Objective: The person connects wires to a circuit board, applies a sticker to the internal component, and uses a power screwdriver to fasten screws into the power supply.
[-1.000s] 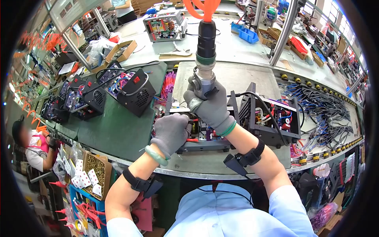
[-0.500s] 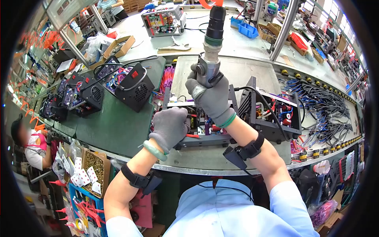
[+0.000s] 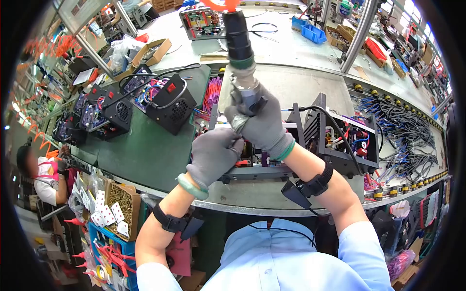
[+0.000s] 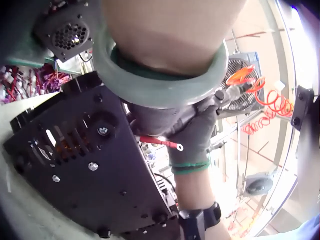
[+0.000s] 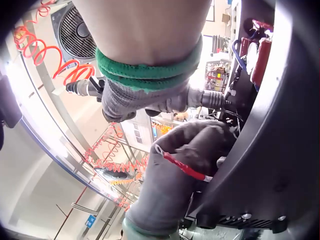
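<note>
My gloved right hand [image 3: 264, 123] grips a black and silver power tool [image 3: 239, 48], its body leaning to the left. Below it stands a black metal chassis [image 3: 259, 171] with circuit parts inside. At the chassis's left part is my gloved left hand [image 3: 215, 154], fingers curled beside the right hand; its fingertips are hidden. In the right wrist view the tool's ribbed nose [image 5: 212, 98] points into the chassis [image 5: 250, 170], above the curled left hand [image 5: 175, 170]. A red lead [image 5: 185, 167] with a ring terminal sticks out in front of that hand.
A second open chassis [image 3: 347, 155] stands right, next to a heap of grey cables [image 3: 407, 131]. Several black units, one with a red switch [image 3: 170, 106], stand on the green mat [image 3: 131, 155]. A person [image 3: 46, 179] is at the far left.
The tool's top has swung left, and the tool now leans more. My left hand has shifted slightly right and sits closer to the right hand. The head view has shifted a little.
</note>
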Action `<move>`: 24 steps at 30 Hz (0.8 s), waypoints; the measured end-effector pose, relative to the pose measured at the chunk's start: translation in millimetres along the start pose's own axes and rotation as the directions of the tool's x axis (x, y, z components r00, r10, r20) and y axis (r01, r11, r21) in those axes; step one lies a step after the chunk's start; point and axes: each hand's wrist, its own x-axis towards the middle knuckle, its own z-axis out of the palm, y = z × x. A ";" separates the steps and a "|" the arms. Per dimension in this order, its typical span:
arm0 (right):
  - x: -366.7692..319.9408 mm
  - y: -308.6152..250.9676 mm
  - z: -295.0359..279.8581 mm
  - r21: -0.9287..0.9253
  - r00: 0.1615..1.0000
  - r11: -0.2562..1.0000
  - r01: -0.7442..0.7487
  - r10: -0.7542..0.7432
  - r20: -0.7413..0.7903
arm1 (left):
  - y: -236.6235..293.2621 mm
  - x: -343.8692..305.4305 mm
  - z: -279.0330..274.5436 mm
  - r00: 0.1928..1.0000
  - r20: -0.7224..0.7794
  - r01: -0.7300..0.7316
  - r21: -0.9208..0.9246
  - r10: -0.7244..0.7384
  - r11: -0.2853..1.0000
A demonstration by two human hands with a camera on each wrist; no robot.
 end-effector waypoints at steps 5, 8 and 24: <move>-7.4 15.6 -24.8 0.356 0.972 0.906 -0.230 0.194 0.136 | -35.4 -50.5 -35.4 0.775 0.286 0.185 -0.956 -0.563 -0.230; -16.9 30.8 -31.9 0.299 0.985 0.939 -0.171 0.154 0.081 | -62.1 -109.3 -26.1 0.758 0.353 0.110 -0.898 -0.548 -0.426; -81.6 -82.8 47.6 0.718 0.990 0.682 -0.138 0.102 0.094 | -4.2 -174.9 27.2 0.741 0.390 0.139 -0.885 -0.546 -0.444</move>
